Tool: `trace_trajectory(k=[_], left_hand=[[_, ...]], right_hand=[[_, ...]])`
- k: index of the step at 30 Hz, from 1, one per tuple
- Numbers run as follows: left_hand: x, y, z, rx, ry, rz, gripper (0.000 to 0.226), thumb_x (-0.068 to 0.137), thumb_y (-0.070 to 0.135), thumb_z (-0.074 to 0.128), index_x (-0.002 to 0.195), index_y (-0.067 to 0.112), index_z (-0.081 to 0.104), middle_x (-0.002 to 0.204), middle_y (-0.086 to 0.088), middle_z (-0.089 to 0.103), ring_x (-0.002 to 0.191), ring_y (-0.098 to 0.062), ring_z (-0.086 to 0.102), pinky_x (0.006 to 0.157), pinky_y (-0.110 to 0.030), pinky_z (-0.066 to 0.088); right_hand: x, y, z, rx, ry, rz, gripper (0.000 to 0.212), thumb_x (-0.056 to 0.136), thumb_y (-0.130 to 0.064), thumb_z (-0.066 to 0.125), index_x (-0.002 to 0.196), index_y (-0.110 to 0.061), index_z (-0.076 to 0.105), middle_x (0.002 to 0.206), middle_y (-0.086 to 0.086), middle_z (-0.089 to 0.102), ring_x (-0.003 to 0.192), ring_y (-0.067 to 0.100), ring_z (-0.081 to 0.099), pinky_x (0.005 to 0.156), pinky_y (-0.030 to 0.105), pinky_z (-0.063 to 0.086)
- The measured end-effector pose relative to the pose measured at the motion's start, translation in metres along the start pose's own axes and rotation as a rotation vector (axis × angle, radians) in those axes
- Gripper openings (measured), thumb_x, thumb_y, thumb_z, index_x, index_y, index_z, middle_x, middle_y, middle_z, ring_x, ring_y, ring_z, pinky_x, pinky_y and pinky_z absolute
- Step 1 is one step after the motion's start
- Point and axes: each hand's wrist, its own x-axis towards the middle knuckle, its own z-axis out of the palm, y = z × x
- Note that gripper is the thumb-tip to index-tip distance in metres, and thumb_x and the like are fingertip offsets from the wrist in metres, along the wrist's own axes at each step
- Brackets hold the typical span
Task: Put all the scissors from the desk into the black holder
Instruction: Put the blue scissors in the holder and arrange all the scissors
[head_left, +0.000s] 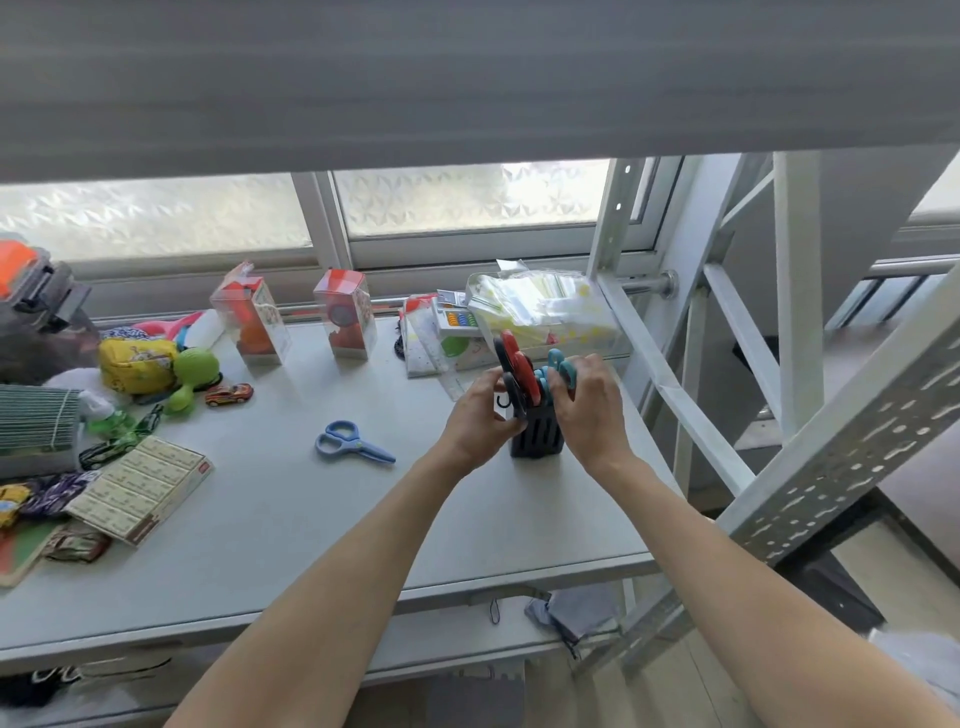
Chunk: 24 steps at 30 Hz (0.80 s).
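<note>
Both hands: left hand, right hand seemingly clasp black holder; red-black, teal scissors inside.

Both arms reach forward, left hand and right hand with fingers curled.

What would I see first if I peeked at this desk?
Two hands, left hand and right hand, hugging a black holder with red-and-black and teal scissors poking out the top. Left of it, one blue pair of scissors lies alone on the grey desk.
</note>
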Motion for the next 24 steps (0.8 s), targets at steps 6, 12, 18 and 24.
trace_trajectory(k=[6,12,18,24], left_hand=[[0.000,-0.001,-0.001,-0.008,-0.016,0.009,0.054,0.081,0.009,0.073,0.130,0.015,0.053,0.120,-0.009,0.063,0.086,-0.028,0.069,0.074,-0.032,0.058],[-0.003,-0.014,-0.013,0.002,-0.058,-0.022,0.072,0.084,0.016,0.073,0.147,0.020,0.040,0.137,-0.004,0.055,0.085,-0.024,0.072,0.079,-0.035,0.060],[-0.024,-0.063,-0.058,0.127,0.253,-0.143,0.047,0.090,0.011,0.062,0.136,0.012,0.054,0.131,-0.009,0.059,0.084,-0.020,0.065,0.083,-0.031,0.056],[-0.040,-0.116,-0.113,0.262,0.474,-0.473,0.047,0.093,0.009,0.053,0.139,0.006,0.050,0.143,-0.017,0.041,0.118,-0.036,0.057,0.103,-0.040,0.043]], right_hand=[[-0.002,0.001,0.001,-0.020,-0.009,-0.020,0.032,0.098,-0.029,0.051,0.114,-0.006,0.066,0.095,0.009,0.055,0.084,0.018,0.052,0.076,0.024,0.039],[-0.018,0.001,-0.002,0.113,0.092,0.019,0.032,0.101,-0.029,0.045,0.118,-0.010,0.063,0.100,0.005,0.056,0.085,0.020,0.058,0.079,0.030,0.048],[-0.081,-0.022,0.003,0.248,0.146,-0.107,0.020,0.099,-0.024,0.038,0.084,-0.013,0.046,0.073,0.001,0.049,0.061,0.016,0.043,0.056,0.021,0.038],[-0.090,-0.059,0.063,0.166,-0.257,-0.367,0.016,0.095,-0.014,0.049,0.104,-0.013,0.063,0.095,0.000,0.059,0.083,0.013,0.056,0.073,0.024,0.047]])
